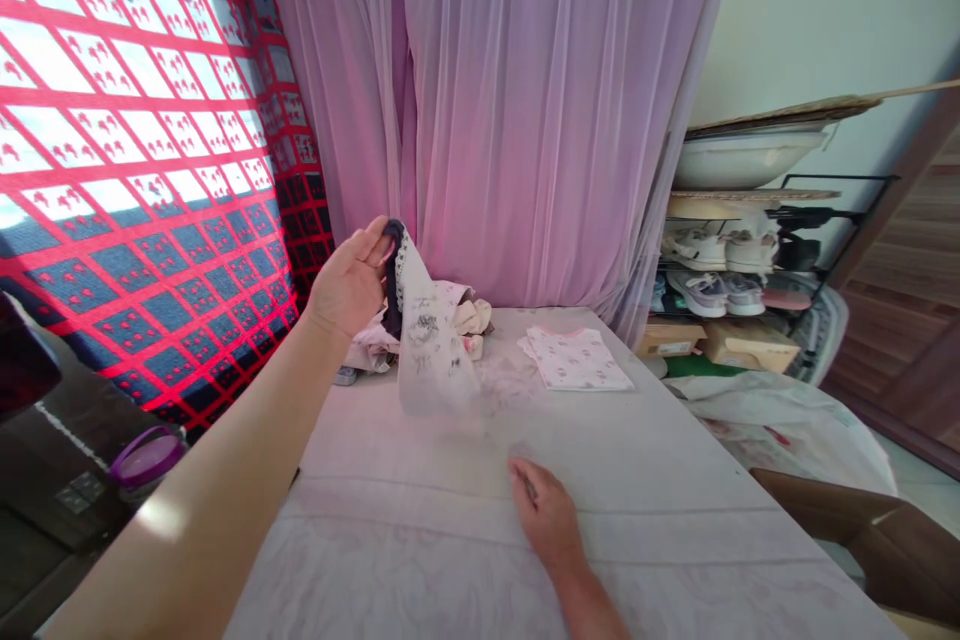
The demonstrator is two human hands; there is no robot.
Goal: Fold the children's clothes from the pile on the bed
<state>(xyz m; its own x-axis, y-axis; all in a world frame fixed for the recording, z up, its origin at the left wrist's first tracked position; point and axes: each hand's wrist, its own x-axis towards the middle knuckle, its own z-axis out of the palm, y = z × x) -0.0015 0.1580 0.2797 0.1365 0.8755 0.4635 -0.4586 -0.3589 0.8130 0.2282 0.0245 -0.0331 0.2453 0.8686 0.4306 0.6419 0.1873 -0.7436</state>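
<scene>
My left hand (351,275) is raised over the bed, its fingers closed on the dark edge of a white garment (431,345). The garment has a grey print and a patterned trim, and hangs down with its lower part blurred by motion. Lower and to the right, my right hand (546,510) is curled closed just above the sheet; what its fingers hold, if anything, is too smeared to make out. Behind the hanging garment lies a crumpled pile of clothes (375,345), partly hidden. A folded white shirt with pink trim (581,360) lies flat on the right.
The bed (450,560) has a pale sheet. Purple curtains (525,120) hang at its far side, and a red-checked curtain (150,170) on the left. At the right stand a shoe rack (739,270) and an open cardboard box (885,540). A purple-rimmed container (146,455) sits at left.
</scene>
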